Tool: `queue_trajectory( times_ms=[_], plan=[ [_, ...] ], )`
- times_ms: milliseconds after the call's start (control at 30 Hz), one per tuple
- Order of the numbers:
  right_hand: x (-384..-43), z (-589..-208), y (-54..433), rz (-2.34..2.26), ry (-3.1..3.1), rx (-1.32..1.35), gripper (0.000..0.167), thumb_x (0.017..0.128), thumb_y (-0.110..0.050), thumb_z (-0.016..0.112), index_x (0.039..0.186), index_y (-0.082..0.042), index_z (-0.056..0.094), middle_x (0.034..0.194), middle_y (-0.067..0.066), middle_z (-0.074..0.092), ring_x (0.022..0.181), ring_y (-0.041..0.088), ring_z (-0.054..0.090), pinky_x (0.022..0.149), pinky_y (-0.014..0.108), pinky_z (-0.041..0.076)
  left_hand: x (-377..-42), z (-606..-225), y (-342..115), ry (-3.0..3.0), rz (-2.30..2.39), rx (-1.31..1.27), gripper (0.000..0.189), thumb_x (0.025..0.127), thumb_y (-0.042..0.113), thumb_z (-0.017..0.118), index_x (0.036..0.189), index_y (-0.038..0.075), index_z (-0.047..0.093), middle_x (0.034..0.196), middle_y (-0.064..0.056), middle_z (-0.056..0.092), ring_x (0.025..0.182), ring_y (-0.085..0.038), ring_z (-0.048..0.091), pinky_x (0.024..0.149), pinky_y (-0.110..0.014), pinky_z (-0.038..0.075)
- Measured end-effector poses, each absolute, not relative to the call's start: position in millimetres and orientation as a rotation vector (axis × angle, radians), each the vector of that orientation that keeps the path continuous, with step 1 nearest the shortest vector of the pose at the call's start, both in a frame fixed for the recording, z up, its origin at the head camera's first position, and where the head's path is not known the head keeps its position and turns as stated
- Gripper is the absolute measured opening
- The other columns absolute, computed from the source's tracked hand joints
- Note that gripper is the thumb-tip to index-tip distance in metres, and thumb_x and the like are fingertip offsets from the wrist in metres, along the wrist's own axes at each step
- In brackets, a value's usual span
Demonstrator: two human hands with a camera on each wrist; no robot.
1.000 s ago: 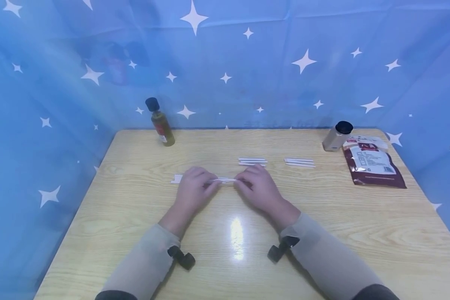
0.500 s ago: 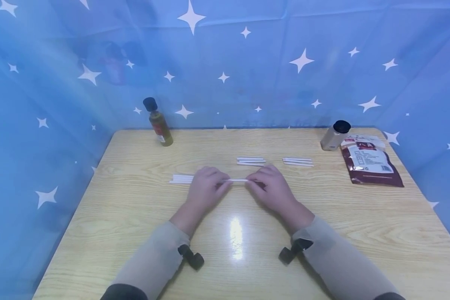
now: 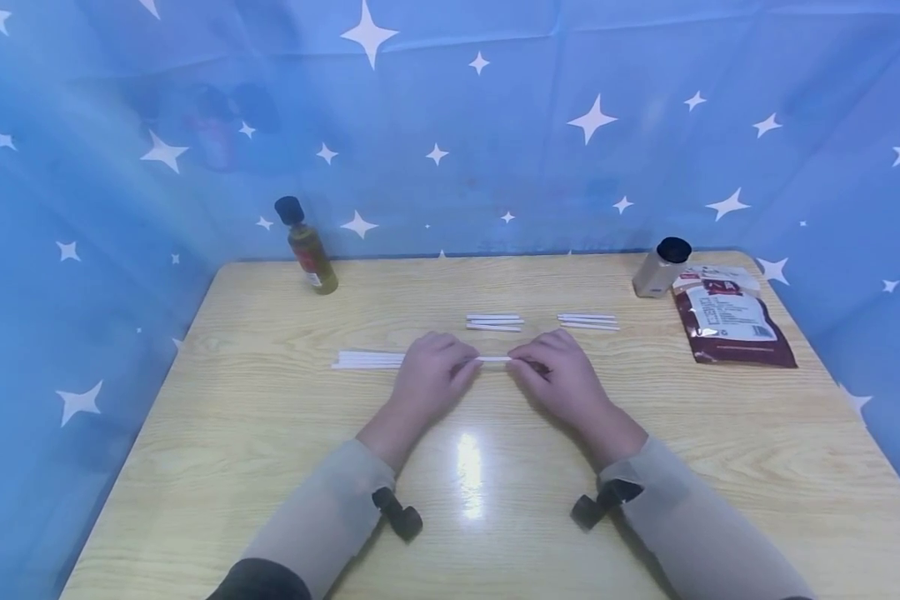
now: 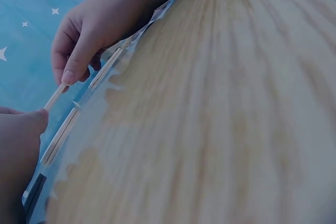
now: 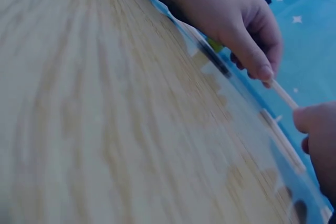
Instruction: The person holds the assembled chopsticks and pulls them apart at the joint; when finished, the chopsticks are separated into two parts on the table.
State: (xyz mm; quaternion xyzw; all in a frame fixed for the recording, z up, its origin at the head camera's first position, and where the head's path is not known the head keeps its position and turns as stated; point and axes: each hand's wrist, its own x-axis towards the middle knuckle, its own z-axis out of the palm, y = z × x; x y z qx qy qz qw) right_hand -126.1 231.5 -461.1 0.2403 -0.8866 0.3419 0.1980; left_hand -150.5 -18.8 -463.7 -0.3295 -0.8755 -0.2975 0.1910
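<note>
Between my two hands stretches a thin white stick (image 3: pixel 494 359), held level above the table. My left hand (image 3: pixel 435 373) pinches its left part between thumb and fingers, and my right hand (image 3: pixel 562 373) pinches its right end. Both wrist views show the stick's bare middle between the two thumbs. Left of my left hand lies a row of long white sticks (image 3: pixel 369 359), its right end hidden by that hand. Behind my hands lie two small groups of short white sticks, one group (image 3: pixel 494 322) nearer the middle and another group (image 3: pixel 588 322) to its right.
A dark-capped bottle (image 3: pixel 313 262) stands at the back left of the wooden table (image 3: pixel 232 450). At the back right are a black-lidded jar (image 3: pixel 660 271) and a maroon and white packet (image 3: pixel 731 321). A blue star-patterned curtain (image 3: pixel 450 108) hangs behind.
Both hands have shifted right along with the stick, moving off the row of long sticks and uncovering more of it. The head view has turned slightly.
</note>
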Motion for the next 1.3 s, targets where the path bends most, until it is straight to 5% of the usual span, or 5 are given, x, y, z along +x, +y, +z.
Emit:
queue_trajectory(
  times_ms=[1300],
  plan=[
    [-125,-465,264,1.046,-2.545,0.555,0.005,0.095,-0.009,0.082,0.099,-0.013,0.080,0.095,-0.003,0.074,0.093,0.016,0.057,0.081,0.032,0.044,-158,-462,25,-2.559,-0.921,-0.979,0.011,0.100,0.026,0.078,0.105,0.017,0.081,0.101,0.006,0.073,0.098,-0.013,0.064,0.093,-0.031,0.052]
  ],
)
